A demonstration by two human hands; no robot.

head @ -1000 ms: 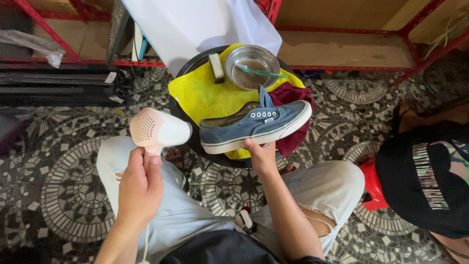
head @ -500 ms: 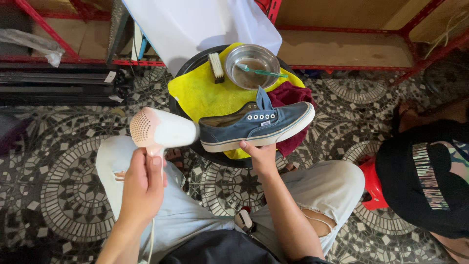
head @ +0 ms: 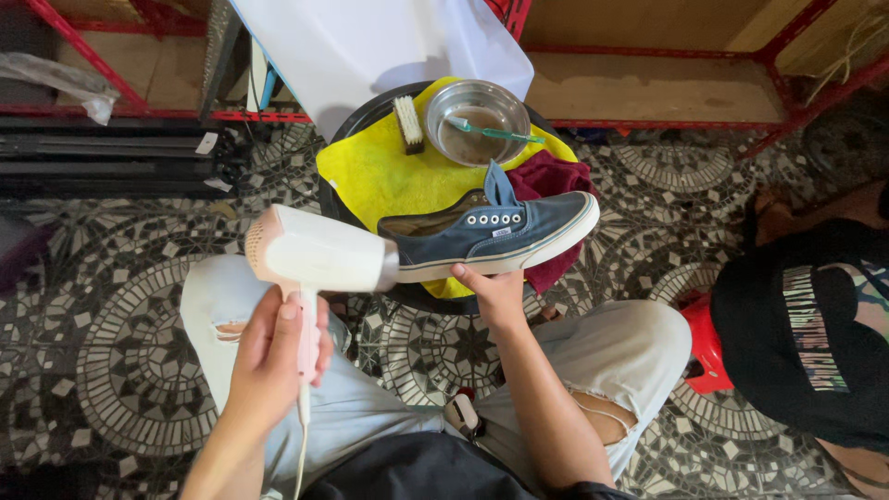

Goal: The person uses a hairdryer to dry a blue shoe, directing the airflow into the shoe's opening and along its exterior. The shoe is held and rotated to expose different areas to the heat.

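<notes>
Ripped pale-grey jeans point(head: 639, 361), dark top point(head: 417, 468)

I see a yellow cloth point(head: 389, 176) spread over a round black tabletop point(head: 356, 116). On the cloth a steel bowl point(head: 474, 122) holds murky water, with a green toothbrush point(head: 491, 132) lying across it and a scrub brush point(head: 408, 124) just beside its left rim. A maroon rag point(head: 556, 178) lies at the cloth's right edge. Behind them hangs a white sheet point(head: 370, 46) against red shelving point(head: 648, 120). The floor point(head: 120, 306) is patterned mosaic tile. At right sits another person in a black shirt point(head: 806, 333), beside a red stool point(head: 706, 344).
</notes>
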